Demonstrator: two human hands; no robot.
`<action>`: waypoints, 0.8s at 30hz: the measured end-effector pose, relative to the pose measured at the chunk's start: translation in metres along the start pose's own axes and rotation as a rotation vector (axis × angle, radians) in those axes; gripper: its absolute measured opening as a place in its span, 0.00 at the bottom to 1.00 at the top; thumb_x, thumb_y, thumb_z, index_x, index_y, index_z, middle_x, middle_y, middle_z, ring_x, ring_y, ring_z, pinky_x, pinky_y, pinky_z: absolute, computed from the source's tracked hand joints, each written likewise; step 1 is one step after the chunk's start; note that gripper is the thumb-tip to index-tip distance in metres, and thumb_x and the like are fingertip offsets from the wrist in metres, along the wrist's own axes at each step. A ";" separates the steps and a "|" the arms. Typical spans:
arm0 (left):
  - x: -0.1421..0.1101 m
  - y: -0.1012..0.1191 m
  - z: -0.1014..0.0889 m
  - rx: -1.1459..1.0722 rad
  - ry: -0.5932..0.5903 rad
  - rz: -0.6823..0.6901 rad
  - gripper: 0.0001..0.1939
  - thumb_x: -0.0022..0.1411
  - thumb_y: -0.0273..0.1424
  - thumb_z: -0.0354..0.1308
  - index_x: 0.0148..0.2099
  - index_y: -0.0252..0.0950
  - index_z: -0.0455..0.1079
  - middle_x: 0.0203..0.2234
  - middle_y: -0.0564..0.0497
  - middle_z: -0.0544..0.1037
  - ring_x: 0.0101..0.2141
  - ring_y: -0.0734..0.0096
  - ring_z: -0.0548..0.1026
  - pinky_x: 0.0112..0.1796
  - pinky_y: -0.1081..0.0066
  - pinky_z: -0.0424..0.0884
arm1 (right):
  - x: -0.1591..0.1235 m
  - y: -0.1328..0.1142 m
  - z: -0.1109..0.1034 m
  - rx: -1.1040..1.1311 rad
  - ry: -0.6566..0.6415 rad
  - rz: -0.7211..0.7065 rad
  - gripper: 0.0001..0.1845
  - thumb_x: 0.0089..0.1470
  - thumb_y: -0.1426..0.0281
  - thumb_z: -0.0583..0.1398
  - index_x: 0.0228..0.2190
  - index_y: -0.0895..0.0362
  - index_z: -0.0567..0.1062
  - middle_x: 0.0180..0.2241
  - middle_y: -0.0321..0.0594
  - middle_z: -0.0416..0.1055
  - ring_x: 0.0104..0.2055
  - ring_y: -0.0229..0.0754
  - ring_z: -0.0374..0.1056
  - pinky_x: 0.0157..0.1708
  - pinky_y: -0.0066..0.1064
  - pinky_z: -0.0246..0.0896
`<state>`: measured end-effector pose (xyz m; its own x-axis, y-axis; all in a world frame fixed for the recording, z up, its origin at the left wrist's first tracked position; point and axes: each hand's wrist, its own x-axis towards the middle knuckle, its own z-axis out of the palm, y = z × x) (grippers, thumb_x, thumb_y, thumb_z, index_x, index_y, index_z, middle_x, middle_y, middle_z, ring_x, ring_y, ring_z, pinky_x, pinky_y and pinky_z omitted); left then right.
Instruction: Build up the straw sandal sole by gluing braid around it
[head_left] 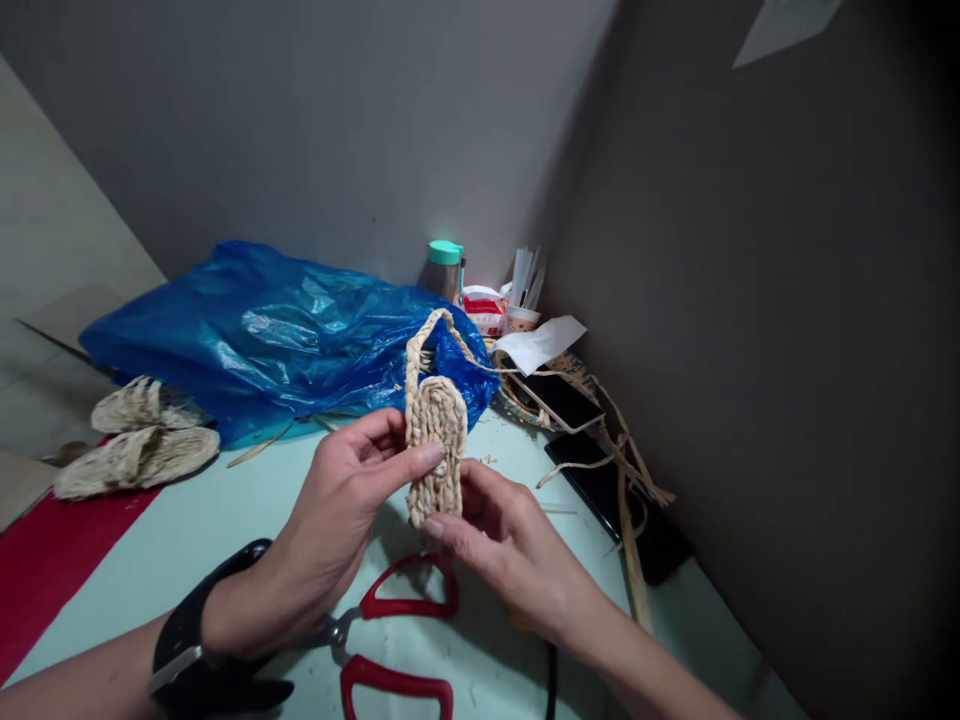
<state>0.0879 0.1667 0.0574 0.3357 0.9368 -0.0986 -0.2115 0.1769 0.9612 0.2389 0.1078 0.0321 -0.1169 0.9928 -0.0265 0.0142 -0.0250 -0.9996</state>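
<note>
A small oval sole of coiled straw braid [441, 410] is held upright above the table between both hands. My left hand [356, 480] grips its left side, thumb pressed flat on the front face. At the lower right, my right hand [502, 545] pinches the bottom end, with its fingers behind the piece. From the top left of the sole a loose straw braid [413, 355] rises, bends over and trails right in thin strands. Beneath my hands lie red-handled scissors [397, 680]; their blades are partly hidden by my left wrist.
A blue plastic bag [300, 300] spreads across the back. Woven straw slippers [142, 460] rest at left on a red cloth [67, 560]. A flask [445, 270], paper cup [523, 318], phone [562, 398], black tablet-like object [585, 490] and straw strands stand or lie at right, near the walls.
</note>
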 end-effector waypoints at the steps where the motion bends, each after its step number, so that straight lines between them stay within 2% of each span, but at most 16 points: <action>1: 0.003 0.003 0.004 0.006 0.003 0.036 0.09 0.54 0.32 0.71 0.38 0.36 0.78 0.34 0.51 0.83 0.35 0.69 0.77 0.38 0.72 0.72 | 0.000 -0.001 0.000 0.051 -0.019 0.000 0.12 0.54 0.65 0.68 0.37 0.57 0.74 0.29 0.31 0.69 0.30 0.33 0.61 0.30 0.26 0.55; 4: 0.011 0.012 0.016 -0.009 0.030 0.111 0.10 0.54 0.32 0.71 0.38 0.35 0.78 0.32 0.52 0.81 0.31 0.73 0.75 0.34 0.74 0.71 | 0.000 -0.002 0.001 0.147 -0.064 0.012 0.14 0.57 0.59 0.63 0.35 0.58 0.74 0.28 0.35 0.73 0.26 0.33 0.63 0.27 0.25 0.58; 7: 0.015 0.016 0.022 -0.036 0.054 0.141 0.11 0.53 0.32 0.71 0.38 0.34 0.78 0.32 0.51 0.81 0.32 0.73 0.74 0.34 0.75 0.70 | 0.003 0.000 0.001 0.196 -0.036 0.031 0.18 0.59 0.56 0.61 0.31 0.59 0.74 0.21 0.34 0.71 0.18 0.29 0.58 0.20 0.23 0.54; 11: 0.018 0.020 0.022 -0.084 0.067 0.147 0.13 0.53 0.32 0.71 0.40 0.33 0.77 0.34 0.49 0.82 0.31 0.71 0.75 0.34 0.73 0.72 | 0.005 0.002 -0.001 0.207 0.020 0.041 0.20 0.56 0.55 0.64 0.24 0.59 0.72 0.17 0.34 0.70 0.13 0.27 0.54 0.13 0.20 0.47; 13: 0.021 0.023 0.019 -0.107 0.078 0.153 0.15 0.52 0.33 0.71 0.41 0.34 0.77 0.34 0.49 0.82 0.29 0.71 0.75 0.33 0.72 0.72 | 0.004 0.002 -0.001 0.200 0.038 0.023 0.21 0.56 0.55 0.65 0.22 0.59 0.73 0.16 0.35 0.70 0.12 0.27 0.53 0.12 0.19 0.47; 18: 0.026 0.034 0.001 -0.112 0.084 0.159 0.16 0.50 0.34 0.72 0.41 0.34 0.77 0.31 0.50 0.82 0.28 0.70 0.75 0.31 0.71 0.72 | -0.006 -0.009 -0.009 0.165 0.072 -0.108 0.20 0.59 0.55 0.64 0.30 0.61 0.80 0.19 0.39 0.75 0.14 0.32 0.64 0.15 0.21 0.59; 24: 0.021 0.043 -0.026 0.006 0.042 0.174 0.10 0.54 0.33 0.69 0.38 0.33 0.78 0.30 0.49 0.80 0.31 0.68 0.76 0.34 0.71 0.71 | -0.008 -0.027 -0.040 0.150 0.235 -0.271 0.13 0.62 0.59 0.64 0.40 0.56 0.81 0.31 0.42 0.80 0.24 0.36 0.74 0.25 0.25 0.72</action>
<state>0.0618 0.2018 0.0899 0.2559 0.9649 0.0584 -0.2575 0.0098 0.9662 0.2792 0.1053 0.0600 0.1340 0.9652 0.2245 -0.1333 0.2420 -0.9611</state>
